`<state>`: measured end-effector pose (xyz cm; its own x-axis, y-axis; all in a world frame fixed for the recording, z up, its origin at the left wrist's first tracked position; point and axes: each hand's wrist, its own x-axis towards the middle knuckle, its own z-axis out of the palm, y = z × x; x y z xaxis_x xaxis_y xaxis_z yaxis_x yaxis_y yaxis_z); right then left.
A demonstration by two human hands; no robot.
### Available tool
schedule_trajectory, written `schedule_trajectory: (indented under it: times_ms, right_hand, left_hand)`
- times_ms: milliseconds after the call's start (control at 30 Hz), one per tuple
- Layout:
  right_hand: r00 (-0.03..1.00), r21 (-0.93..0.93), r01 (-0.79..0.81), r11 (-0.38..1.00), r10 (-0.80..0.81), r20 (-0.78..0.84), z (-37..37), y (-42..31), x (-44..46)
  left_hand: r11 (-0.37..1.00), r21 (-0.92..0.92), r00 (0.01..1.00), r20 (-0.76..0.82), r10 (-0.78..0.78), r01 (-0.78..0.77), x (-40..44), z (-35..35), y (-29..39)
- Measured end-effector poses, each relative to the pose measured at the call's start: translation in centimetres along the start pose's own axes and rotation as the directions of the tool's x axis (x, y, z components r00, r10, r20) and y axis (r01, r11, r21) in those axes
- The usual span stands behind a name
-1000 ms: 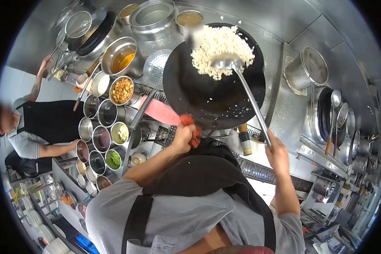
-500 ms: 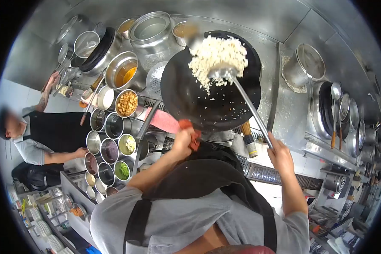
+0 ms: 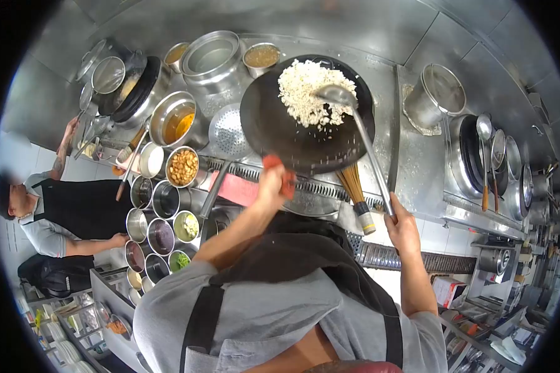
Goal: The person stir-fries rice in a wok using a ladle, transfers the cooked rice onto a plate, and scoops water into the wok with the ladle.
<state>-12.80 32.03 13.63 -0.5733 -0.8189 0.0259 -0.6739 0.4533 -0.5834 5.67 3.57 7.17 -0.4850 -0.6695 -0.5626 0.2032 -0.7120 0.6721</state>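
Observation:
A black wok [image 3: 280, 133] is tilted over the stove, with white fried rice [image 3: 308, 90] heaped at its far side. My left hand [image 3: 271, 188] is closed on a red cloth [image 3: 287, 181] at the wok's near left rim. The wok's handle is hidden under cloth and fingers. My right hand [image 3: 402, 229] grips the long handle of a metal ladle [image 3: 368, 146]. Its bowl touches the right part of the rice. Between my hands lies a bamboo brush [image 3: 353, 186], its bristles reaching under the wok's edge.
Left of the wok are a perforated skimmer [image 3: 229, 132], a pot of oil [image 3: 179, 121], a bowl of brown chunks [image 3: 183, 168] and several ingredient tins [image 3: 162, 236]. A co-worker [image 3: 74, 205] stands at far left. A tall steel pot [image 3: 442, 93] is at right.
The wok has come down toward me and tilted, and the rice has settled at its far side. The ladle bowl has shifted to the rice's right edge.

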Motion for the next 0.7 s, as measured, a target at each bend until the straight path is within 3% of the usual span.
schedule_trajectory:
  times_ms: [100,167,233,300,333,367,433,467,533,567,633,700]
  right_hand:
    - [0.992,0.048,-0.127,0.991,0.128,-0.004,-1.1,-1.4,-0.4]
    - [0.982,-0.089,-0.073,0.993,0.056,-0.180,0.0,-0.3,0.6]
    - [0.979,-0.066,-0.083,0.994,0.069,-0.191,0.4,0.2,2.0]
    - [0.959,0.004,-0.283,0.959,0.283,-0.014,0.7,-0.1,3.3]
    - [0.929,0.084,-0.364,0.928,0.355,0.104,1.3,0.5,3.5]
    - [0.896,0.295,-0.441,0.848,0.397,0.197,2.6,1.6,3.1]
    - [0.848,0.655,-0.528,0.540,0.293,0.442,3.1,-0.6,2.2]
    - [0.840,0.643,-0.538,0.545,0.283,0.463,2.8,-1.9,2.4]
    - [0.752,0.753,-0.654,0.073,0.179,0.635,2.3,-4.1,2.6]
    - [0.745,0.744,-0.663,0.080,0.165,0.646,2.4,-4.4,2.8]
    - [0.765,0.773,-0.634,-0.019,0.134,0.630,2.3,-4.7,3.3]
    - [0.778,0.782,-0.624,-0.017,0.078,0.623,3.5,-2.9,4.4]
  left_hand:
    - [0.998,-0.052,1.000,0.001,-0.029,0.029,3.3,2.5,0.4]
    - [0.984,0.020,0.984,0.001,0.178,-0.178,1.8,4.6,1.1]
    - [0.972,0.107,0.978,0.046,0.204,-0.208,0.1,4.0,0.9]
    - [0.927,0.257,0.960,0.004,0.281,-0.272,-2.5,3.6,0.4]
    - [0.854,0.238,0.887,0.111,0.449,-0.462,-0.9,1.0,-2.5]
    - [0.842,0.277,0.884,0.077,0.461,-0.463,-1.6,0.5,-3.1]
    - [0.863,0.254,0.898,0.054,0.437,-0.436,-1.1,0.3,-3.1]
    - [0.906,0.254,0.938,0.017,0.345,-0.338,-1.2,0.5,-2.6]
    - [0.952,0.237,0.978,-0.029,0.207,-0.195,-0.7,2.0,0.2]
    - [0.952,0.257,0.986,0.025,0.164,-0.165,0.8,1.5,0.5]
    - [0.982,0.178,0.997,-0.024,0.071,-0.066,2.6,1.1,0.3]
    - [0.989,0.129,0.997,-0.013,0.080,-0.077,3.4,1.8,-0.1]
